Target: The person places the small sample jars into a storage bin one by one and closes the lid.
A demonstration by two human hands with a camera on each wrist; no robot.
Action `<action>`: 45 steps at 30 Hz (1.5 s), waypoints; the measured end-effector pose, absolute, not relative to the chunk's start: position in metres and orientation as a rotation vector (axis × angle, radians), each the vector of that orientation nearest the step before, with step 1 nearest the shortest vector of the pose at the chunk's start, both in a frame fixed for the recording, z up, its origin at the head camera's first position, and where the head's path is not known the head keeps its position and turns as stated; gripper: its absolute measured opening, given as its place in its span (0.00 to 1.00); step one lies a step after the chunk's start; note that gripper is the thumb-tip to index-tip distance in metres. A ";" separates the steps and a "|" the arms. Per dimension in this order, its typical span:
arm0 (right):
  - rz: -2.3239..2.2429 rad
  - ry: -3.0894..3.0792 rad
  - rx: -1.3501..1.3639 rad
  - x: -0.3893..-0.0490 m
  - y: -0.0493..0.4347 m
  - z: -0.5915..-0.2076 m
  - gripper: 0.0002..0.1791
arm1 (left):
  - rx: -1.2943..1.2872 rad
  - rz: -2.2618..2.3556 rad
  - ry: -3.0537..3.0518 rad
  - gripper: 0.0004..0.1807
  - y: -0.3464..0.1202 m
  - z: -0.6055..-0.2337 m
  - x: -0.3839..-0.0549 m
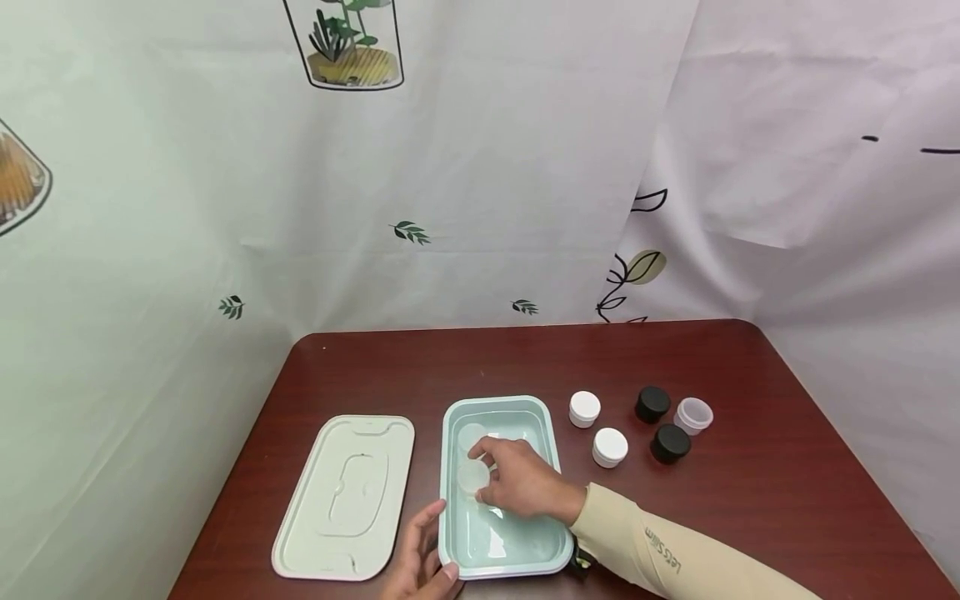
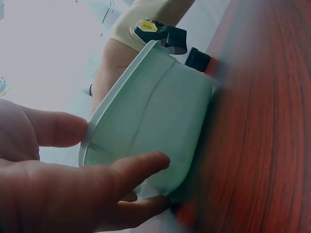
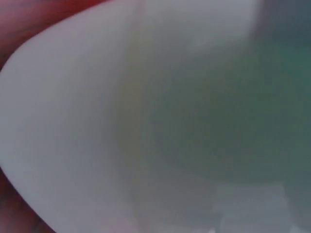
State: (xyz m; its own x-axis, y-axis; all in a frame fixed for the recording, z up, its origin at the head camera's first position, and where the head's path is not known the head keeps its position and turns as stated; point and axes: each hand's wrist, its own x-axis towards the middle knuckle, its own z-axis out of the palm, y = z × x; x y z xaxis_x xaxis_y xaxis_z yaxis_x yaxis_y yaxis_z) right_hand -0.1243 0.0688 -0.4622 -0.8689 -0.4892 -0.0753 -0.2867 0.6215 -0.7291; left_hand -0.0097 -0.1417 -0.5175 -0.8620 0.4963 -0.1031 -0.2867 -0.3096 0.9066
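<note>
A light blue plastic box (image 1: 510, 542) stands on the table, its inside facing up. My right hand (image 1: 517, 477) reaches into it from the right, thumb and fingers curled about a pale round container (image 1: 472, 477). A second pale round container (image 1: 471, 435) lies just behind, partly covered by the fingers. My left hand (image 1: 422, 554) holds the box's near left corner. In the left wrist view one of its fingertips (image 2: 73, 130) meets the rim, while other fingers lie along the outer wall. The right wrist view is blurred, mostly pale and green surfaces close up.
A white box lid (image 1: 345, 500) lies flat to the left. Right of the box stand two white-topped jars (image 1: 584, 408), two black-topped jars (image 1: 653, 404) and a translucent jar (image 1: 693, 416). A patterned white cloth (image 1: 487, 167) hangs behind the dark red table (image 1: 780, 467).
</note>
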 end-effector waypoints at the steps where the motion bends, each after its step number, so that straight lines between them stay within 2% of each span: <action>1: -1.075 2.584 -0.640 -0.124 0.069 -0.462 0.27 | 0.266 2.194 1.461 0.45 -0.142 -0.518 -0.010; 11: -0.952 2.626 -0.807 -0.121 0.082 -0.444 0.26 | 0.351 2.210 1.425 0.38 -0.140 -0.526 -0.009; 27: -1.446 2.348 -0.757 -0.126 0.107 -0.431 0.21 | 0.352 2.229 1.465 0.35 -0.136 -0.527 -0.009; 35: -1.750 2.301 -0.597 -0.144 0.162 -0.417 0.20 | 0.356 2.227 1.467 0.35 -0.135 -0.527 -0.009; 45: -1.953 2.405 -0.312 -0.158 0.259 -0.426 0.24 | 0.430 2.251 1.407 0.36 -0.136 -0.525 -0.008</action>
